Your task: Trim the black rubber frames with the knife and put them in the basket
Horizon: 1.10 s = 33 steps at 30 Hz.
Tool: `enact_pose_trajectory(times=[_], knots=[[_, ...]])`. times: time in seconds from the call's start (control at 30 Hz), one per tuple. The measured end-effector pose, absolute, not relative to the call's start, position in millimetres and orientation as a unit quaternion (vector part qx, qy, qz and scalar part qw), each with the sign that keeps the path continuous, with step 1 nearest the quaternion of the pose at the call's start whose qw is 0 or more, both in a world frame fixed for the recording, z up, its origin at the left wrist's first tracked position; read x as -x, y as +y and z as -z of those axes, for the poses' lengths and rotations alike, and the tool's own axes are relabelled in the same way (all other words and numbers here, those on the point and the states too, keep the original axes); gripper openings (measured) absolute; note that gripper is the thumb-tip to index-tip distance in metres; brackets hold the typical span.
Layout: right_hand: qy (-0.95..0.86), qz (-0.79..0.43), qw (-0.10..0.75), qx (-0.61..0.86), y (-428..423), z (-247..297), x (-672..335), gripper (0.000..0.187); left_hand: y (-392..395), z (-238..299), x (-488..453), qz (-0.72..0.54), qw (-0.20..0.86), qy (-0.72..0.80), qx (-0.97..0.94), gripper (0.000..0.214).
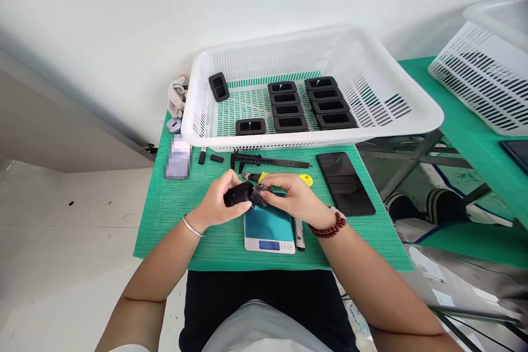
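Above a small digital scale (268,225), my left hand (219,201) is closed around a black plastic part (238,194). My right hand (291,192) pinches a small dark grey piece (259,196) against the right end of that part; its kind is not clear. Behind my hands lie a black caliper (274,161) and a yellow-handled tool (306,179), partly covered by my right hand. A white marker (299,235) rests along the scale's right side.
A white plastic basket (313,137) at the back holds several black rectangular frames (287,110), some stacked. A black phone (345,183) lies at right, a black cap (216,158) at left. Another basket (474,66) stands on a neighbouring green table, with a person's feet (424,209) below.
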State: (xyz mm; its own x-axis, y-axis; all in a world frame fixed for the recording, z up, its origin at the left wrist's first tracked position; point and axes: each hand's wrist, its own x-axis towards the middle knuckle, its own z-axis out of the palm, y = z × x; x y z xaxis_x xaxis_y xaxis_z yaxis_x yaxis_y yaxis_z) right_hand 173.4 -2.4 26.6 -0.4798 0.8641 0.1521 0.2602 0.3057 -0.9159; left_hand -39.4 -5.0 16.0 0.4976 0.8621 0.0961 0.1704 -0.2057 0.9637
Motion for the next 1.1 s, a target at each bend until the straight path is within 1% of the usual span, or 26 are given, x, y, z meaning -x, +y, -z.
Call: enact_pose_trajectory(times=[0.2,0.33,0.43,0.6,0.7,0.77,0.9,0.97,1.03,1.1], knots=[[-0.769,-0.415,0.338,0.350,-1.4,-22.0,-173.8,0.020,-4.4,-18.9,39.7,-0.306,0.507,0.355,-0.723,0.035],[-0.782,-0.381,0.339,0.358,-2.5,-18.6,-173.4,0.016,-5.1,-19.5,38.7,-0.293,0.508,0.359,-0.726,0.035],[-0.787,-0.342,0.344,0.382,-4.6,-17.6,-172.0,0.016,-5.5,-18.4,37.5,-0.287,0.493,0.377,-0.729,0.037],[-0.801,-0.225,0.362,0.421,-9.0,-14.4,-164.9,0.018,-5.5,-16.8,34.0,-0.294,0.470,0.409,-0.725,0.037],[-0.802,-0.182,0.368,0.433,-7.9,-9.8,-163.9,0.017,-5.4,-16.9,31.5,-0.310,0.467,0.421,-0.713,0.037],[-0.793,-0.157,0.373,0.456,-3.6,-6.7,-169.5,0.017,-5.7,-17.1,31.4,-0.315,0.480,0.414,-0.706,0.037],[-0.726,-0.107,0.397,0.551,10.7,-3.3,-194.2,0.019,-6.5,-16.4,36.4,-0.325,0.529,0.377,-0.687,0.035],[-0.719,-0.123,0.387,0.564,17.4,-2.3,-205.6,0.020,-5.5,-15.3,40.0,-0.337,0.539,0.389,-0.667,0.036],[-0.738,-0.140,0.355,0.557,22.3,-0.9,-212.0,0.022,-3.1,-13.9,43.1,-0.347,0.542,0.413,-0.645,0.038],[-0.752,-0.125,0.323,0.561,24.7,0.8,-214.4,0.023,0.1,-12.5,45.4,-0.360,0.538,0.436,-0.625,0.039]])
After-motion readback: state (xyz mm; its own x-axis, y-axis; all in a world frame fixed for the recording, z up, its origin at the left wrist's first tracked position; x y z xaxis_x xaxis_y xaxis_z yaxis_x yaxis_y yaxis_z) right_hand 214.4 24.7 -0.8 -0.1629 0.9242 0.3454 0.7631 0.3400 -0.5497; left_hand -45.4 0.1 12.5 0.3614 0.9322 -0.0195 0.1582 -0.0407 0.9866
